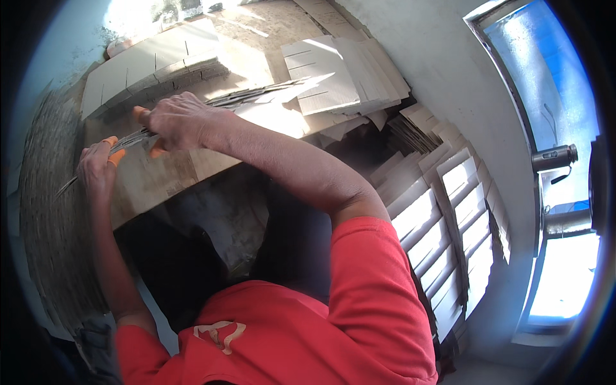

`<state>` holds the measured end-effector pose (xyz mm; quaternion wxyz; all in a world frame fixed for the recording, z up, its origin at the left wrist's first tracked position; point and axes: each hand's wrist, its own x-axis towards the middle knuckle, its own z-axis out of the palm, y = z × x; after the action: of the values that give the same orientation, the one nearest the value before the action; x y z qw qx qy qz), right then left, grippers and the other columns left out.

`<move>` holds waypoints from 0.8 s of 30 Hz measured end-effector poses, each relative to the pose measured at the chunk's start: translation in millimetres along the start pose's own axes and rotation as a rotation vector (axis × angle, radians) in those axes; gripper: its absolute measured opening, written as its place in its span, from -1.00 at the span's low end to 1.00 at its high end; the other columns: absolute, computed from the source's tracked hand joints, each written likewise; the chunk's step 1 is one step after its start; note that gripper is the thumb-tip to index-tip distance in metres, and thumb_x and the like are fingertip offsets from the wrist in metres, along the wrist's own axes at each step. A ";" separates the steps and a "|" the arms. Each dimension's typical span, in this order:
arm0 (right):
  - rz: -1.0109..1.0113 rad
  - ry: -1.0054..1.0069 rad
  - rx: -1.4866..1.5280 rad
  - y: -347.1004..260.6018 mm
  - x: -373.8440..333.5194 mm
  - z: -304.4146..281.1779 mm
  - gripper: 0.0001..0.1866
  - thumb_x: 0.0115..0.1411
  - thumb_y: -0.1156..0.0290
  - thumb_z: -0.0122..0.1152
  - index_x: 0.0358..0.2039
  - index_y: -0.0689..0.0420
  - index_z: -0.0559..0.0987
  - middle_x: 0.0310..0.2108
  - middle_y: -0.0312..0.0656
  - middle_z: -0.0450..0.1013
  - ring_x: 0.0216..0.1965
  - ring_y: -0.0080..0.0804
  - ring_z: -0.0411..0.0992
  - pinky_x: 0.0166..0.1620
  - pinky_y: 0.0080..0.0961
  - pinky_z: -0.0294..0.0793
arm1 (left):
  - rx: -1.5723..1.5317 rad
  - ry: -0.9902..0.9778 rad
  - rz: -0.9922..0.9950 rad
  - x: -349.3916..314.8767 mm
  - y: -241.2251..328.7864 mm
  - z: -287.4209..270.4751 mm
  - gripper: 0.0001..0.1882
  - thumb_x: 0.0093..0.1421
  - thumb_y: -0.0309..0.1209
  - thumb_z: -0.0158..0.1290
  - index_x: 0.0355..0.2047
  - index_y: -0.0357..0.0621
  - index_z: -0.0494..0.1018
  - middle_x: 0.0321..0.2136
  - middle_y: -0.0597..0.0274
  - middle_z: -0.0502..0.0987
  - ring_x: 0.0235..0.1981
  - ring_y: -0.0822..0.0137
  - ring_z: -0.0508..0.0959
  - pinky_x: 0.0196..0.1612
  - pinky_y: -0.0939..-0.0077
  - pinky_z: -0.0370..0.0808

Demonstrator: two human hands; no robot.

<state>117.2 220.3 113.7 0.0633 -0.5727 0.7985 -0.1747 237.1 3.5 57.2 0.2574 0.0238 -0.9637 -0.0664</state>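
Observation:
A thin bundle of slotted cardboard sheets [247, 96], seen nearly edge-on, slants across the wooden table [160, 176]. My left hand [96, 168] is closed on its lower left end. My right hand [181, 122] grips the bundle farther along, with the knuckles up. Orange covers show on some fingertips of both hands. Behind the right hand lies a low stack of pale slotted cardboard [151, 61]. Another stack of slotted sheets [324, 70], fanned to the right, rests on the table's right part.
A tall pile of cardboard [54, 199] rises at the left, close to my left forearm. More cardboard stacks [443, 224] stand low on the right, below a wall [436, 58]. A window [545, 96] with a metal fitting [555, 158] is at far right.

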 end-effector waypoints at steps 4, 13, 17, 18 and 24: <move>-0.005 0.095 -0.404 -60.6 -36.8 -18.3 -0.53 0.10 0.54 0.13 0.03 0.41 0.35 -0.40 0.06 0.50 -0.32 -0.11 0.54 -0.37 -0.29 0.44 | -0.057 0.232 0.162 -4.8 71.9 -39.9 -0.58 -0.06 -0.62 0.20 -0.12 -0.22 0.51 -0.24 0.09 0.58 -0.17 0.08 0.55 -0.14 0.31 0.45; 0.851 0.315 -1.083 -16.5 -327.2 -75.3 -0.31 0.13 0.55 0.05 0.29 0.17 0.13 0.15 0.17 0.25 0.21 0.05 0.22 0.25 -0.03 0.15 | -0.150 0.364 0.337 -32.8 117.8 -46.3 -0.33 -0.10 -0.55 0.30 0.08 -0.29 0.38 -0.01 0.03 0.50 0.02 0.07 0.50 0.02 0.30 0.48; 1.126 0.629 -1.244 -3.8 -511.8 -61.5 -0.43 0.16 0.65 -0.16 0.21 0.06 0.32 0.15 -0.06 0.34 0.23 -0.17 0.24 0.31 -0.10 0.02 | -0.190 0.266 0.313 -46.9 115.6 -17.6 -0.37 -0.08 -0.58 0.28 0.06 -0.28 0.40 -0.04 0.01 0.51 -0.01 0.05 0.51 -0.01 0.29 0.48; 1.216 0.614 -1.278 -13.6 -533.0 -58.5 -0.46 0.18 0.66 -0.15 0.19 0.05 0.37 0.11 -0.07 0.39 0.17 -0.20 0.32 0.26 -0.09 0.12 | -0.189 0.243 0.298 -49.4 114.7 -14.1 -0.38 -0.08 -0.58 0.28 0.06 -0.28 0.40 -0.04 0.01 0.52 -0.02 0.05 0.51 -0.02 0.28 0.48; 1.524 0.440 -1.210 -23.0 -651.3 -15.9 -0.50 0.22 0.59 -0.14 0.19 0.07 0.34 0.08 -0.08 0.41 0.19 -0.22 0.30 0.28 0.05 0.01 | -0.201 0.193 0.268 -52.5 119.7 0.8 -0.43 -0.06 -0.57 0.27 0.03 -0.25 0.43 -0.07 0.00 0.53 -0.03 0.05 0.51 -0.02 0.29 0.45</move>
<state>351.9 827.1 72.0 -0.2935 0.2019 0.9013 0.2466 280.7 126.3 47.4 0.3563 -0.1243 -0.9176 -0.1247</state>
